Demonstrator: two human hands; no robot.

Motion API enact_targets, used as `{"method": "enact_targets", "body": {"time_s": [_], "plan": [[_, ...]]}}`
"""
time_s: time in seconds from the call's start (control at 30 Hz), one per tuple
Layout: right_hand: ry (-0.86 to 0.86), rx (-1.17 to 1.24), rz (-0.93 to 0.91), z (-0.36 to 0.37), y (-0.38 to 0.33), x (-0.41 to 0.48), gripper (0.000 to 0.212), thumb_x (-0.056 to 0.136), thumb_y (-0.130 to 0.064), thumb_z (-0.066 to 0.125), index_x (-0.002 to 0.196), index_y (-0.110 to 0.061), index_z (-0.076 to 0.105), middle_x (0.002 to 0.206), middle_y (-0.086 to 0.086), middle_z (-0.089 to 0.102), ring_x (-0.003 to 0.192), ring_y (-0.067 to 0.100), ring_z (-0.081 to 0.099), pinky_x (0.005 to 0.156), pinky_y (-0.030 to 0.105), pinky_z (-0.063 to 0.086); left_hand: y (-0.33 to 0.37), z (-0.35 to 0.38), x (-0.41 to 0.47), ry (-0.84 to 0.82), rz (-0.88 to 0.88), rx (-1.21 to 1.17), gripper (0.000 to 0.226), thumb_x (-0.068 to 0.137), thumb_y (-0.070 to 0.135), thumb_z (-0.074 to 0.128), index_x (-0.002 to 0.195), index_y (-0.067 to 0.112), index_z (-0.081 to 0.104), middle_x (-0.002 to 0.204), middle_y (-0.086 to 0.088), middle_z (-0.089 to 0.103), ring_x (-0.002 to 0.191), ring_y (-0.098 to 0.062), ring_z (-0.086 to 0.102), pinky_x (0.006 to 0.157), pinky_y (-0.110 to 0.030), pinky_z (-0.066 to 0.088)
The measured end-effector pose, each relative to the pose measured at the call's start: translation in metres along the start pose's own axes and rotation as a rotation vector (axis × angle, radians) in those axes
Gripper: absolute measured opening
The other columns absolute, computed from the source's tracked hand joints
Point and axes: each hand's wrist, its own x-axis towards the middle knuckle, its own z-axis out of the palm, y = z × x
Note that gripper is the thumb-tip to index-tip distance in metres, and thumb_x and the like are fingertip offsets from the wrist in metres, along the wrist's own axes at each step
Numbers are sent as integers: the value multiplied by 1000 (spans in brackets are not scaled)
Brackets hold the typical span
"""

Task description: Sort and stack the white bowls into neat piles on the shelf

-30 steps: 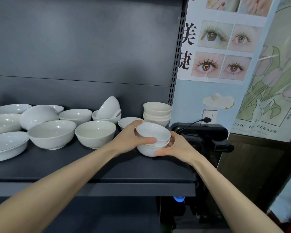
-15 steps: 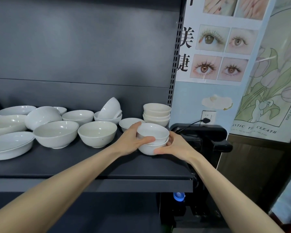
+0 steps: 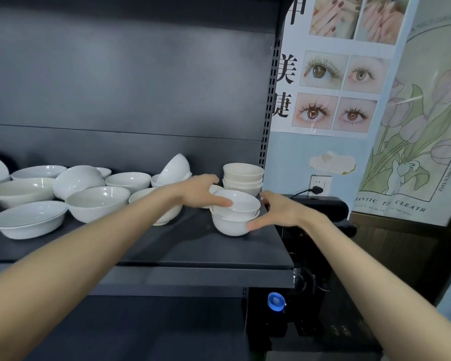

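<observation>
Two small white bowls stand nested near the right end of the dark shelf (image 3: pixel 193 248); the top bowl (image 3: pixel 241 204) sits slightly askew in the bottom bowl (image 3: pixel 228 227). My left hand (image 3: pixel 199 191) reaches over from the left, its thumb on the top bowl's near rim and its fingers stretched out behind. On the right, my right hand (image 3: pixel 279 212) touches the bottom bowl's side with its thumb, fingers spread and straight. A pile of three cream bowls (image 3: pixel 242 178) stands just behind.
Loose white bowls fill the shelf's left: a medium bowl (image 3: pixel 97 201), a wide shallow bowl (image 3: pixel 29 220), an upturned bowl (image 3: pixel 77 179), a tilted bowl (image 3: pixel 175 168) leaning in another. A black appliance (image 3: pixel 323 207) with a plugged cord (image 3: pixel 315 190) stands past the shelf's right edge.
Both hands have loosened from cupping the two nested bowls; their fingers have straightened and spread, and the left hand has lifted up and back. The nested pair stays in place.
</observation>
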Motion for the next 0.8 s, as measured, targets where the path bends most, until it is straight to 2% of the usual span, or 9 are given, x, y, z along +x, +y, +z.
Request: {"method": "enact_targets", "body": {"time_s": [0.03,0.1,0.17,0.3,0.4,0.47,0.57,0.7,0.8], "plan": [[7,-75,19,-5,-8,-1,68,73,-26,82,131,-18,48,110,-14,55,102,9,53,79,12,41,-1,-9,-1,5,2,63,65,86,50,64,133,8,46,128,-4,53,118,-23,48,95,-29,40],[27,-184,49,-15,-19,3,84,73,-40,80,142,-17,39,136,-4,48,122,18,48,98,25,39,-3,-26,-8,2,9,152,69,88,47,63,141,10,40,133,-5,50,121,-21,47,100,-29,38],[60,-264,45,-22,-36,7,83,76,-43,76,144,-18,36,147,0,39,133,21,39,105,28,33,-9,-42,-14,18,17,224,66,88,46,63,141,13,41,134,-3,51,120,-21,47,97,-29,38],[144,-379,-13,-24,-67,19,71,80,-42,72,140,-19,42,144,5,44,128,24,45,103,33,39,-30,-68,-25,65,25,341,66,85,48,66,139,16,43,139,-4,51,110,-24,53,90,-31,42],[175,-443,-35,-6,-93,38,66,82,-41,70,138,-16,45,142,6,48,128,25,45,102,36,40,-63,-89,-36,108,36,385,66,85,47,67,138,15,45,136,-5,54,120,-25,51,97,-35,42],[192,-462,-57,1,-102,40,64,85,-40,68,138,-15,45,138,5,51,126,25,46,99,33,40,-76,-91,-40,128,46,387,65,85,46,67,138,14,45,137,-6,54,125,-25,49,102,-38,41],[212,-447,-56,30,-126,57,60,88,-36,65,139,-12,44,139,6,51,128,24,45,91,26,35,-114,-99,-52,132,70,401,65,86,47,64,139,15,44,139,-6,50,128,-25,45,103,-40,40],[201,-371,-34,68,-148,75,59,87,-34,66,138,-11,46,141,8,49,128,25,43,97,30,37,-163,-102,-64,110,84,381,65,87,52,61,139,18,43,136,-4,48,127,-25,42,101,-37,39],[204,-307,14,95,-154,82,63,85,-41,68,137,-14,46,136,4,52,125,23,46,92,30,40,-195,-96,-72,80,91,342,73,84,55,63,143,18,38,140,-4,45,129,-24,41,103,-33,36]]}}
